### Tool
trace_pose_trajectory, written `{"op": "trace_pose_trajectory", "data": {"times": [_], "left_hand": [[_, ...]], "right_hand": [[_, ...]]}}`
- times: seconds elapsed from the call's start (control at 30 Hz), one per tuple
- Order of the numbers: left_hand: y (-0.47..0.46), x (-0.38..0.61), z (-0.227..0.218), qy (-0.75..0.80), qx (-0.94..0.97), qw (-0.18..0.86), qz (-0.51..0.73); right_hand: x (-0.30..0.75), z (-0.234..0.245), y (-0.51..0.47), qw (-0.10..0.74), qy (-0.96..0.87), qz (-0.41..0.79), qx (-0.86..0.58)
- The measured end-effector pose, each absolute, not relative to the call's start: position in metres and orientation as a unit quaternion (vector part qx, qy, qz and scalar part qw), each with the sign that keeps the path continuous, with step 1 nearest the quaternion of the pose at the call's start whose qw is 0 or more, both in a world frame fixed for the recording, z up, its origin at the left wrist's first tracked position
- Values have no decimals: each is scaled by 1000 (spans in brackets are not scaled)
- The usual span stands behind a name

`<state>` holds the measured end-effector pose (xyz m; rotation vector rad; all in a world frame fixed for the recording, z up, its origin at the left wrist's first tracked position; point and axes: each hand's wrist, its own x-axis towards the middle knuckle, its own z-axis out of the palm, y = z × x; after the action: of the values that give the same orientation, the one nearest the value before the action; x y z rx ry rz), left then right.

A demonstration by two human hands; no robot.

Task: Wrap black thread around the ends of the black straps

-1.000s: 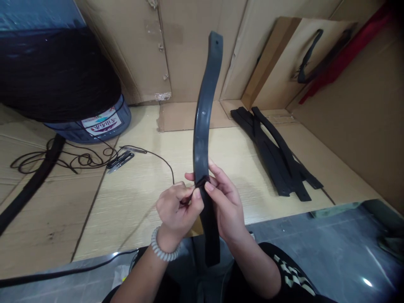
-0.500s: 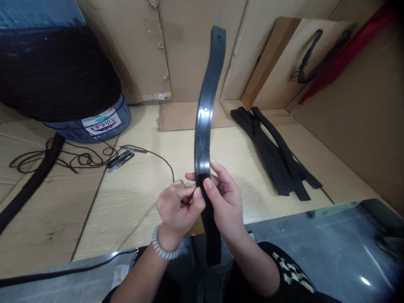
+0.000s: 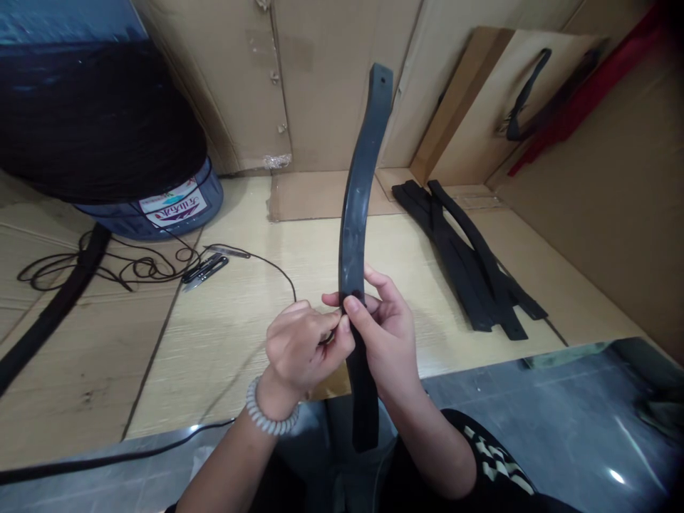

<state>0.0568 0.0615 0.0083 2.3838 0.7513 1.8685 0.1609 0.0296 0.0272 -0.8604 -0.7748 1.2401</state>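
Note:
A long, curved black strip [image 3: 355,221] with a small hole near its top end stands upright over the table's front edge. My right hand [image 3: 390,335] is closed around its middle, thumb pressed on the front face. On the strip's left side my left hand [image 3: 304,342] is closed in a pinch on a thin black cord [image 3: 272,265], against the strip's edge. From that hand the cord runs back across the table to a loose tangle at the left. The fingertips hide where cord and strip meet.
Thread snips [image 3: 206,272] and a slim blade lie by the cord. Several similar black strips [image 3: 470,263] are piled at the right. A blue water jug [image 3: 208,192] wound with black cord stands at the left. A paper bag [image 3: 496,92] leans on the cardboard wall.
The strip's upper part has tilted and shifted right and slightly down, losing its bright glare. Both hands have moved slightly right, keeping their hold.

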Motion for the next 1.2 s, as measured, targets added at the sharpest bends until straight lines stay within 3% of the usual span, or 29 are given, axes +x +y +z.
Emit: {"op": "trace_pose_trajectory", "data": {"times": [0.47, 1.2], "left_hand": [[47, 37, 39, 232, 833, 57, 498], [41, 27, 61, 284, 809, 195, 476]], "right_hand": [[172, 31, 21, 647, -324, 616, -312], [176, 38, 15, 636, -344, 635, -272]]}}
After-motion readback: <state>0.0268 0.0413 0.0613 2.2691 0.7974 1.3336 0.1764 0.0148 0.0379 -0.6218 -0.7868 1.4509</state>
